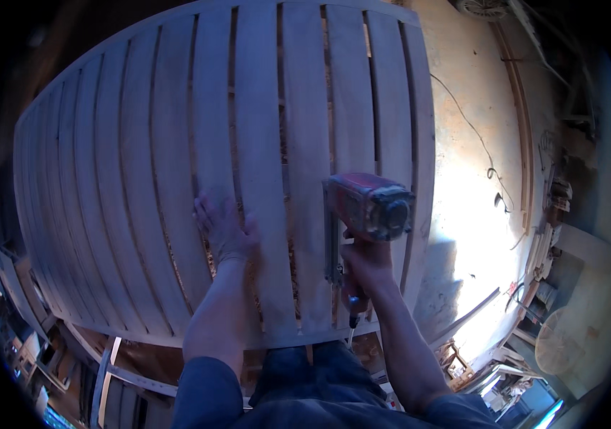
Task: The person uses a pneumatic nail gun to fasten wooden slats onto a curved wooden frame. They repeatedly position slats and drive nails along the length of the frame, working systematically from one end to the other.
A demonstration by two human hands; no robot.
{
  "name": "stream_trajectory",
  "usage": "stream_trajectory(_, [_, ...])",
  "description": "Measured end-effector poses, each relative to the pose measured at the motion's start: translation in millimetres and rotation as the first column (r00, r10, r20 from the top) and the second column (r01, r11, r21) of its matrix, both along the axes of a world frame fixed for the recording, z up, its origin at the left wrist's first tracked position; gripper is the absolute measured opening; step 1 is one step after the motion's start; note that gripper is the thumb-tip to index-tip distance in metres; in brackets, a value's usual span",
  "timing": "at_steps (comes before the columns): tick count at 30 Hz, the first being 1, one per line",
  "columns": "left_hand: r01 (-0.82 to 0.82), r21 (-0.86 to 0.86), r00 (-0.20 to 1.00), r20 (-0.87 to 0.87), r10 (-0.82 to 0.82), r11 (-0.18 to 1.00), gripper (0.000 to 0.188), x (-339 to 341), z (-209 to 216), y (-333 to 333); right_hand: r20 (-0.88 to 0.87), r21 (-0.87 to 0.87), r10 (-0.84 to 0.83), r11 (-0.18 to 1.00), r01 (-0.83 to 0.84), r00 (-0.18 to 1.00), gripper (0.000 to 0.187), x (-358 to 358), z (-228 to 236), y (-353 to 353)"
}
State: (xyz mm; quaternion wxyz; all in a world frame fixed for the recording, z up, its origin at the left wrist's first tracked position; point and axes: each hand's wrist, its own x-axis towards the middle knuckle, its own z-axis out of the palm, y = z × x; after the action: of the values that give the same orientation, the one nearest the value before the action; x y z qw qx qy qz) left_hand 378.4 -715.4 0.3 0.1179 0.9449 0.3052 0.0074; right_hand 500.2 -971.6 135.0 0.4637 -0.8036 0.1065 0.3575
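Arms reach forward, right hand gripping nailer.

Slatted panel, floor to its right

The left hand lies on the panel, left of the nail gun in the right hand; a cord lies on the floor.

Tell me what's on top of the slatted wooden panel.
The left hand lies spread on the panel; the right hand grips a red power tool over it. The wood beneath both is hidden; whether the tool touches it is unclear.
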Motion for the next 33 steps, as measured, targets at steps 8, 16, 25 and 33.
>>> stream_trajectory(8, [-0.021,-0.007,1.0,-0.014,0.021,1.0,0.064,0.6,7.1,0.3,-0.139,0.018,-0.212,0.976,0.217,0.967,0.046,26.7,38.1,-32.1])
stream_trajectory(16, [-0.028,-0.02,0.999,-0.045,0.027,0.999,0.065,1.6,7.9,-0.2,0.119,0.104,-0.113,0.989,0.101,0.986,0.046,18.9,-35.7,-33.6])
stream_trajectory(25, [-0.007,0.041,1.0,0.022,0.006,0.999,0.063,-4.9,1.3,2.5,0.158,-0.057,0.049,0.998,-0.04,0.986,0.038,30.7,-10.1,-30.1])
stream_trajectory(33, [-0.023,0.02,1.0,-0.002,0.023,1.0,0.065,1.0,11.4,1.3,0.049,0.001,-0.208,0.978,0.208,0.977,0.033,42.8,8.2,-44.2])
